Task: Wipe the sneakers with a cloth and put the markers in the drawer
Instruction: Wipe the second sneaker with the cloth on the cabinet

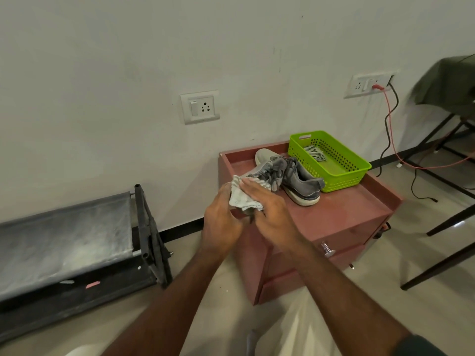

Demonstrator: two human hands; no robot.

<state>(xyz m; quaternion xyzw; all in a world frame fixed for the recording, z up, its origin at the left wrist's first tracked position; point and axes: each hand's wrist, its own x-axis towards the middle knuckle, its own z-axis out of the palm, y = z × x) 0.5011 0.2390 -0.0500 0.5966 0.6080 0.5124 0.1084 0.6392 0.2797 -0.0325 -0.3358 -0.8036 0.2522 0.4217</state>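
Observation:
Two grey sneakers lie on top of a red-brown cabinet [347,214]. One sneaker [270,168] is tipped toward me with its sole to the wall, and the other sneaker [304,185] stands upright beside it. A pale grey cloth [241,197] is bunched at the toe of the tipped sneaker. My left hand [221,222] grips the cloth from the left with curled fingers. My right hand [272,211] presses on the cloth with straight fingers. A small dark thing [251,219] pokes out below the cloth; I cannot tell what it is. No markers are visible.
A lime green basket [334,173] with a crumpled cloth [314,152] inside stands at the cabinet's back right. The cabinet front has a drawer with a metal handle [327,249]. A low black rack [77,240] stands left, dark table legs [442,260] right, and cables [390,129] hang from a wall socket.

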